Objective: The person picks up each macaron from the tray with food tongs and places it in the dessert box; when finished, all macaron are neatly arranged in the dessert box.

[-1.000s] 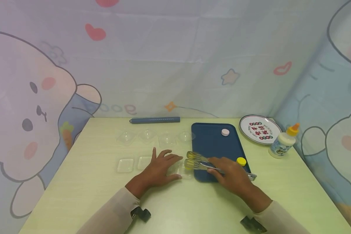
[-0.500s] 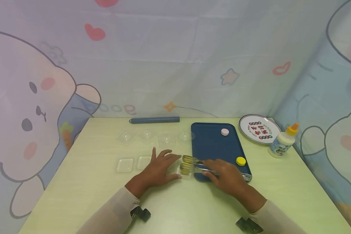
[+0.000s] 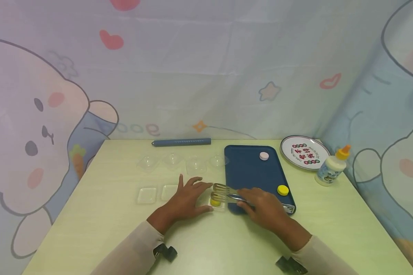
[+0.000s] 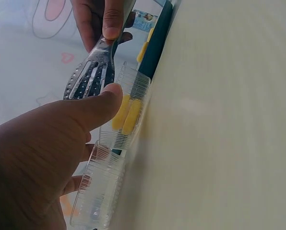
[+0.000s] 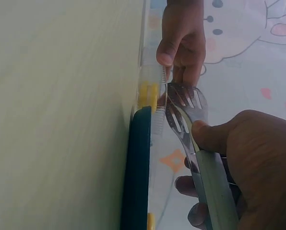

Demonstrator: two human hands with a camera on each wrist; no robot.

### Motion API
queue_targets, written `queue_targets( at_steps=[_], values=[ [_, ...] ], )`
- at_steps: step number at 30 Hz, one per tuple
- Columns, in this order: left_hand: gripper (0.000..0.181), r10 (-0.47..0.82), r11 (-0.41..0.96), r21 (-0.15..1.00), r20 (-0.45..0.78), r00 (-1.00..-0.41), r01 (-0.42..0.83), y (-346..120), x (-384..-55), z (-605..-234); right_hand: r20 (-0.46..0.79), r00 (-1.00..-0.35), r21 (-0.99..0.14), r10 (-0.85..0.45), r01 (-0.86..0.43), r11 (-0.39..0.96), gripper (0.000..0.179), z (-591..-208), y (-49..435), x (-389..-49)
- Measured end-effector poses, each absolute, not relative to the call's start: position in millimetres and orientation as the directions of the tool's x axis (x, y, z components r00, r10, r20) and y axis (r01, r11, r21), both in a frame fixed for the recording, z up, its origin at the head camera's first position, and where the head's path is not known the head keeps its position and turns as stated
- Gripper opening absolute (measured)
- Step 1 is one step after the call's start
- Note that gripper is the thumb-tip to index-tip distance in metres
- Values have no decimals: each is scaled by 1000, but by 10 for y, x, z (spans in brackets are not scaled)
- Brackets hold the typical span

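My left hand (image 3: 187, 198) holds a small clear plastic box (image 4: 135, 79), thumb and forefinger at opposite edges of it. In the box lies a yellow macaron (image 4: 126, 115), standing out through the clear wall in both wrist views. My right hand (image 3: 266, 208) grips metal serving tongs (image 5: 212, 187) by the handle. Their slotted ends hang just above the box, spread apart with nothing between them. A second yellow macaron (image 3: 283, 190) and a pink macaron (image 3: 264, 156) lie on the dark blue tray (image 3: 251, 172) at the right. My left hand's palm side is hidden in the head view.
Several clear domed lids (image 3: 196, 164) line the back left. Shallow clear boxes, one a square base (image 3: 147, 195), lie left of my left hand. Behind them is a blue-grey stick (image 3: 181, 142). A printed plate (image 3: 305, 151) and a squeeze bottle (image 3: 330, 170) stand right of the tray.
The tongs have moved left from the tray's edge to over the box. Their ends have let go of the yellow macaron, which now lies in the box. My left hand has stayed put.
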State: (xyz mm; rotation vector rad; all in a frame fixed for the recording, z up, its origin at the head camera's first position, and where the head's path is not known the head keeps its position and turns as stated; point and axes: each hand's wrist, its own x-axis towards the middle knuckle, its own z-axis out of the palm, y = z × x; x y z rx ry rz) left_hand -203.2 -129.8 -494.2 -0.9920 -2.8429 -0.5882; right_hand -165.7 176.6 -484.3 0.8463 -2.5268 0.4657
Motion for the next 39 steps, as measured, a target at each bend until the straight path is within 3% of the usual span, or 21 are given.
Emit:
queue_targets(
  at_steps=[39],
  values=[
    [72,498,788,280,233,-835,548,-1187,-2101,-4968,538,-750,-245,-386,-577,779,40,-4822,2106,-1658]
  ],
)
